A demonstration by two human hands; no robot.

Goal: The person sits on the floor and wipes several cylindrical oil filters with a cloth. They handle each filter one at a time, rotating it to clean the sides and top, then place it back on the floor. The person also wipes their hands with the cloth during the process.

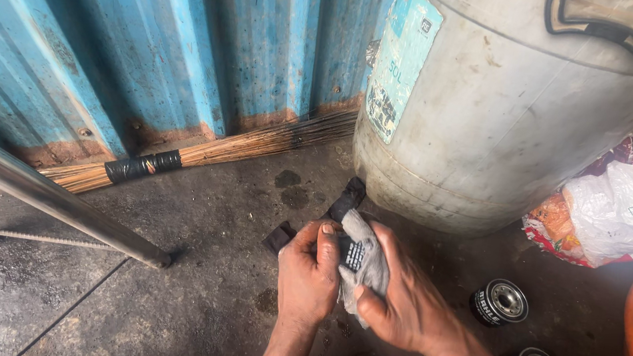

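Gripping a black filter [350, 253] wrapped in a grey rag [367, 266], the left hand [308, 275] and right hand [407, 302] clamp their fingers around it, just above the concrete floor [154, 319] beside a big drum [500, 120]

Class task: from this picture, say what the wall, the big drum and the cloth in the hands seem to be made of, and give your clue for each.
Wall: likely corrugated sheet metal, painted blue; ridges, rust along the bottom.
Drum: probably plastic, dull grey-white; smooth moulded curve, scuffed and stained.
Cloth: soft woven fabric, grey and soiled; it folds around a black can held by both hands.
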